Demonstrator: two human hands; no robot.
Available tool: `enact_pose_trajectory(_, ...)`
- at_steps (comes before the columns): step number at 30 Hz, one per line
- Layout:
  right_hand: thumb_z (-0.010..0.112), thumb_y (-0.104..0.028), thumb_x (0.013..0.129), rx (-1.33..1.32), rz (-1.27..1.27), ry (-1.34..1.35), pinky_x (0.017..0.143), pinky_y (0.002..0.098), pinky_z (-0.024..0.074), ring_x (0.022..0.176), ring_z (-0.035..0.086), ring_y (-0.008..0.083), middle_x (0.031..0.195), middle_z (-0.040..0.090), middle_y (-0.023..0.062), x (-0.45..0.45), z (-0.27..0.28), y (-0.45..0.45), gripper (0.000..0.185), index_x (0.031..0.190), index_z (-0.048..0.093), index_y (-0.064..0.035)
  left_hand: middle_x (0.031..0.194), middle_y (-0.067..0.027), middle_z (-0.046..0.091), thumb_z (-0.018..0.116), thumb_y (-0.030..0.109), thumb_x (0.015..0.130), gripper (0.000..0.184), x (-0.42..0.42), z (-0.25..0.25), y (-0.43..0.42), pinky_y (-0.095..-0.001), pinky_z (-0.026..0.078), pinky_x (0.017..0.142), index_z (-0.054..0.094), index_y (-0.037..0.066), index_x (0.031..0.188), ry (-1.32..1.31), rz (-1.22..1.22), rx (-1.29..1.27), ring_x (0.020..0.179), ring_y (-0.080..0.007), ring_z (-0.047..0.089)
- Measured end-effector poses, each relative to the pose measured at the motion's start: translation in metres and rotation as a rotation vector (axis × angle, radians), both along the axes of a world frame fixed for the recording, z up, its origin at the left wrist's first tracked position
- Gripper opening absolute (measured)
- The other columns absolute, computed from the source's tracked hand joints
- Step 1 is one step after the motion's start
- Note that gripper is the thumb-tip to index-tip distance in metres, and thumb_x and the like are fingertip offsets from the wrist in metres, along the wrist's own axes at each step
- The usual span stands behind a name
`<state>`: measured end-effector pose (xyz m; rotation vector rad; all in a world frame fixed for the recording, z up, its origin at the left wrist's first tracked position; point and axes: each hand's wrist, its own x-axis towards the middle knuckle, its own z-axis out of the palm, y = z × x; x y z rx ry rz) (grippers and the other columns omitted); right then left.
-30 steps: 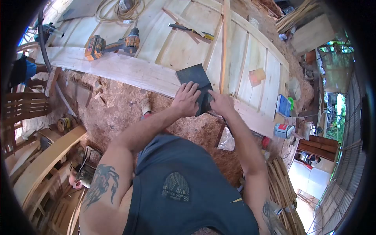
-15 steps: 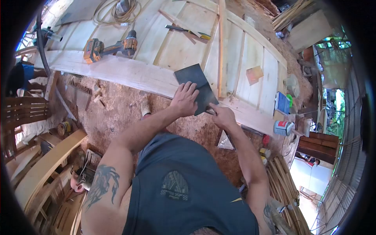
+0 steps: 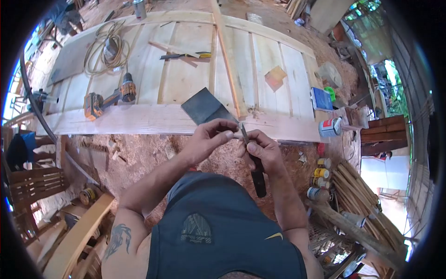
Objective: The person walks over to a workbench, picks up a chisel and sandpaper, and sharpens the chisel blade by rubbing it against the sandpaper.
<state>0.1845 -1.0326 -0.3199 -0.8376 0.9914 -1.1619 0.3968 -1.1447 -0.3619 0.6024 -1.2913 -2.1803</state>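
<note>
My right hand [image 3: 265, 151] is closed around a chisel [image 3: 259, 179], its black handle pointing down toward my body and its narrow metal blade upward. Beside the blade's tip, my left hand [image 3: 209, 139] has curled fingers with the thumb apart from them. Its fingertips are at or very near the tip; whether they touch cannot be made out. Just beyond both hands, a dark sheet [image 3: 204, 104] that looks like sandpaper lies creased on the wooden panel's [image 3: 153, 111] near edge.
On the panel are a cordless drill [image 3: 111, 97], a coiled cord [image 3: 109, 49], a yellow-and-black utility knife [image 3: 186, 56], a loose wooden strip [image 3: 227, 60], an orange-tan square [image 3: 275, 78], a blue box [image 3: 321, 99] and a can [image 3: 330, 127]. Bamboo poles [image 3: 367, 204] lie at right.
Both hands have come off the dark sheet and back toward my body. The chisel is now lifted and tilted upward, with my left fingers at its tip. My view has shifted.
</note>
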Motion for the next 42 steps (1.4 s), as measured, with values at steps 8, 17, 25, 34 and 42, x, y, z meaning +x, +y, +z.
enact_pose_trajectory(8, 0.067, -0.024, 0.106, -0.102, 0.043, -0.083, 0.048, 0.0251, 0.0466, 0.053, 0.058, 0.0116, 0.094, 0.074, 0.0167, 0.008, 0.014, 0.009, 0.031, 0.125, 0.060, 0.0001, 0.119, -0.0055, 0.072, 0.075, 0.016, 0.101, 0.036, 0.001, 0.038, 0.018, -0.0356, 0.051, 0.106, 0.066, 0.003, 0.132, 0.173, -0.033, 0.006, 0.116, -0.0146, 0.065)
enact_pose_trajectory(17, 0.067, -0.022, 0.107, -0.122, 0.058, -0.007, 0.051, 0.0235, 0.0449, 0.056, 0.055, 0.0068, 0.095, 0.076, 0.0119, 0.011, 0.019, 0.017, 0.029, 0.126, 0.059, -0.0024, 0.113, -0.0050, 0.070, 0.078, 0.014, 0.097, 0.023, 0.004, 0.060, 0.022, -0.0352, 0.051, 0.100, 0.072, 0.003, 0.117, 0.212, -0.029, 0.050, 0.108, -0.0150, 0.066)
enact_pose_trajectory(25, 0.068, -0.015, 0.106, -0.089, 0.080, -0.031, 0.054, 0.0229, 0.0445, 0.060, 0.054, 0.0054, 0.097, 0.076, 0.0111, 0.005, 0.022, 0.023, 0.026, 0.128, 0.060, -0.0035, 0.106, -0.0055, 0.069, 0.076, 0.022, 0.099, 0.021, 0.002, 0.061, 0.021, -0.0371, 0.050, 0.100, 0.075, 0.002, 0.108, 0.181, -0.029, -0.014, 0.104, -0.0161, 0.065)
enact_pose_trajectory(34, 0.069, -0.016, 0.106, -0.118, 0.100, -0.014, 0.056, 0.0231, 0.0461, 0.061, 0.055, 0.0056, 0.098, 0.076, 0.0107, 0.002, 0.022, 0.026, 0.027, 0.128, 0.061, -0.0036, 0.098, -0.0043, 0.069, 0.072, 0.016, 0.102, 0.015, -0.003, 0.058, 0.014, -0.0351, 0.050, 0.095, 0.073, 0.001, 0.103, 0.214, -0.039, -0.081, 0.102, -0.0135, 0.063)
enact_pose_trajectory(42, 0.063, -0.014, 0.107, -0.113, 0.058, 0.004, 0.055, 0.0241, 0.0464, 0.060, 0.054, 0.0055, 0.097, 0.075, 0.0111, 0.002, 0.023, 0.024, 0.023, 0.127, 0.060, -0.0024, 0.101, -0.0085, 0.068, 0.066, 0.023, 0.104, 0.021, -0.018, 0.058, 0.025, -0.0371, 0.048, 0.095, 0.069, 0.002, 0.100, 0.194, 0.118, 0.010, 0.099, -0.0184, 0.063)
